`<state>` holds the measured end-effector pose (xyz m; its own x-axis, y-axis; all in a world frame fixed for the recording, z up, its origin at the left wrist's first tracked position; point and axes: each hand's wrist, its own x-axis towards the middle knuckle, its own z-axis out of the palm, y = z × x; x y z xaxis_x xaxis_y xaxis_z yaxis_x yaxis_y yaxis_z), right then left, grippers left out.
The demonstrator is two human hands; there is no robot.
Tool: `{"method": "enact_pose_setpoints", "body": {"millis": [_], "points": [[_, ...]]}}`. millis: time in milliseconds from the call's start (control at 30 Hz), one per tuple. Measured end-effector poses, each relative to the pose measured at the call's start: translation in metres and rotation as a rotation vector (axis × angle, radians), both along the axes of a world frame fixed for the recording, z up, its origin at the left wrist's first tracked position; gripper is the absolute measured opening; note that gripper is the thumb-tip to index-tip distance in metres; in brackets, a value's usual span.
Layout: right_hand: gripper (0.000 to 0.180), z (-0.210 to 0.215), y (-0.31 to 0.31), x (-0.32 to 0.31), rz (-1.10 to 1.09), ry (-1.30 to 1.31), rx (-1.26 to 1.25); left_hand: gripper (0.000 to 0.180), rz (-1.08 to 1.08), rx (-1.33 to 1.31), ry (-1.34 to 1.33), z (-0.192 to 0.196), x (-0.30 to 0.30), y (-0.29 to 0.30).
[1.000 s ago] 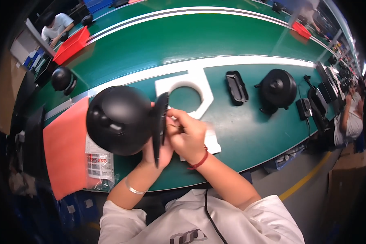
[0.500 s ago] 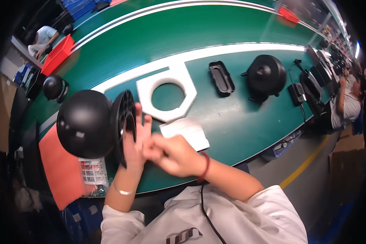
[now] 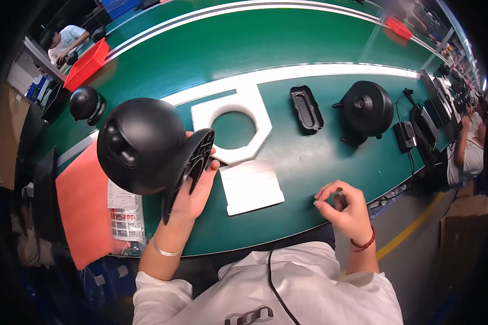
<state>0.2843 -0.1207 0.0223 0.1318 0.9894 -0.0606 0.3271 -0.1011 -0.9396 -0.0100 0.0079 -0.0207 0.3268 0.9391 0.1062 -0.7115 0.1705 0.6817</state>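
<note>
My left hand (image 3: 196, 196) holds a black ball-shaped device with a flared base (image 3: 141, 143), tilted on its side above the bench. Its ribbed base rests against my palm and fingers; a recess with rounded lumps faces me on the ball. Apart from it, over the bench's front edge at the right, my right hand (image 3: 346, 214) is closed in a pinch. What sits between its fingertips is too small to tell. Between the hands lies a white folded sheet (image 3: 253, 189). Behind that sheet is a white foam block with a round hole (image 3: 261, 122).
A black tray-shaped part (image 3: 307, 110) and another black round device (image 3: 366, 111) stand toward the right. Cables run by a black adapter (image 3: 405, 135). Orange sheet (image 3: 81, 211) and a bagged label (image 3: 127, 222) lie left. A red bin (image 3: 87, 65) stands near a co-worker.
My right hand has left the left hand's side and moved right, in a pinch. The ball device has turned, bringing its recess into view. The white sheet now shows fully.
</note>
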Motion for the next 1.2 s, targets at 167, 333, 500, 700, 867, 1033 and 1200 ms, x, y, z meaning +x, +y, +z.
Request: {"method": "enact_pose_setpoints", "body": {"millis": [167,333,500,700,867,1033,1200], "points": [[0.011,-0.009,-0.007,0.02,-0.149,-0.055,0.032,0.036,-0.182,-0.023,-0.216,0.006,0.012,-0.005],[0.016,-0.005,-0.004,0.028,-0.287,0.08,0.107,0.05,-0.143,-0.007,0.119,-0.003,0.011,-0.013],[0.024,0.001,0.009,0.014,0.0,-0.054,-0.01,0.054,-0.266,0.033,0.114,0.001,0.023,-0.023],[0.027,-0.002,0.063,-0.045,0.401,-0.258,0.259,0.026,-0.234,0.068,0.012,-0.01,0.004,0.0],[0.026,-0.03,0.084,-0.057,0.442,-0.619,0.357,0.024,-0.015,-0.043,0.081,-0.006,0.009,-0.008],[0.026,-0.026,0.07,-0.054,0.533,-1.038,0.604,0.032,-0.056,0.293,0.035,-0.028,-0.004,-0.009],[0.039,-0.034,0.103,-0.052,0.718,-0.889,0.516,0.076,-0.183,0.145,0.225,-0.015,-0.007,-0.009]]}}
